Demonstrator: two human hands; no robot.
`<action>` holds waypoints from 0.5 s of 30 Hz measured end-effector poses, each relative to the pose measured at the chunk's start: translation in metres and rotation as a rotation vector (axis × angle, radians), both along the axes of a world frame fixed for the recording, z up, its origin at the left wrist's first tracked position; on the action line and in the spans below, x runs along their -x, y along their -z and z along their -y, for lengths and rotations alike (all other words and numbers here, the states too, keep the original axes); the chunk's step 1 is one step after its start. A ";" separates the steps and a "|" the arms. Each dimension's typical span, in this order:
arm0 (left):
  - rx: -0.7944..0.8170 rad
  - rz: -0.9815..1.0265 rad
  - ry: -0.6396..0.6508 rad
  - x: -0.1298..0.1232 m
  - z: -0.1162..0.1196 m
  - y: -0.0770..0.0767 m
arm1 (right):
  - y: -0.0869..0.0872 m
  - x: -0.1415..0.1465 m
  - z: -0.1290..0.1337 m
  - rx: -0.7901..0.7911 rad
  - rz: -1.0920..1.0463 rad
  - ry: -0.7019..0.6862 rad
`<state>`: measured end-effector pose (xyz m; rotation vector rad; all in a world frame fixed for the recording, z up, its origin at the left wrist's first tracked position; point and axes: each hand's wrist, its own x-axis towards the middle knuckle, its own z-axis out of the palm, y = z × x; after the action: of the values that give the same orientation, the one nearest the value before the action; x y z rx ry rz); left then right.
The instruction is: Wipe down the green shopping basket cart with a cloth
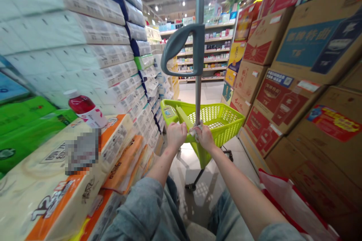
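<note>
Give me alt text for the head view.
Left hand rests closed on a lime-green plastic shopping cart; right hand holds a crumpled whitish wipe against its grey metal pole, between white plastic-wrapped packs and brown cardboard boxes.

I see the basket (228,130) in bright lime green with a lattice pattern. Rising from it, I get a grey pole (198,94) and handle (199,54); at its near edge, a whitish cloth (194,131). Left of the basket, my view gives white packs (93,51), a red bottle (87,108) with white cap and pink-and-white label, and a cream pack (53,180) banded orange. Right of it, I see brown cartons (338,120) with blue and red panels.
</note>
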<state>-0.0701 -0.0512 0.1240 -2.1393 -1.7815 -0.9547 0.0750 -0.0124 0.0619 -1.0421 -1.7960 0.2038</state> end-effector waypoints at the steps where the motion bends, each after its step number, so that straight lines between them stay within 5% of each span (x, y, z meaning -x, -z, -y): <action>1: -0.002 -0.015 -0.010 -0.003 0.000 0.001 | 0.000 -0.002 -0.001 0.008 -0.014 -0.004; 15: -0.025 -0.152 -0.003 -0.041 -0.006 0.003 | 0.013 -0.036 -0.019 0.069 -0.205 -0.021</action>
<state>-0.0289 -0.0455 0.1209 -2.1315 -1.6910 -0.7866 0.1108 0.0064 0.0488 -1.0135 -1.6242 0.3749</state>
